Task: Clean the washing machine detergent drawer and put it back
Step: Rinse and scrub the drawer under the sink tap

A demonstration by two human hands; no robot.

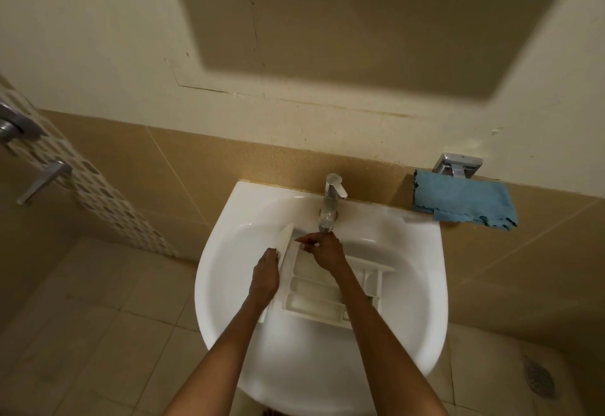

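The white detergent drawer [314, 297] lies in the white basin [229, 284], its compartments facing up and its front panel toward the left. My left hand [265, 273] grips that front panel from the outside. My right hand [322, 250] rests on the drawer's far end, right under the spout of the chrome tap [330, 202], fingers curled on the drawer's rim. I cannot tell whether water is running.
A blue cloth [465, 199] lies on a ledge to the right of the basin, below a chrome fitting [456, 165]. Chrome shower fittings [42, 180] stick out on the left wall. A floor drain [538, 379] sits at the lower right.
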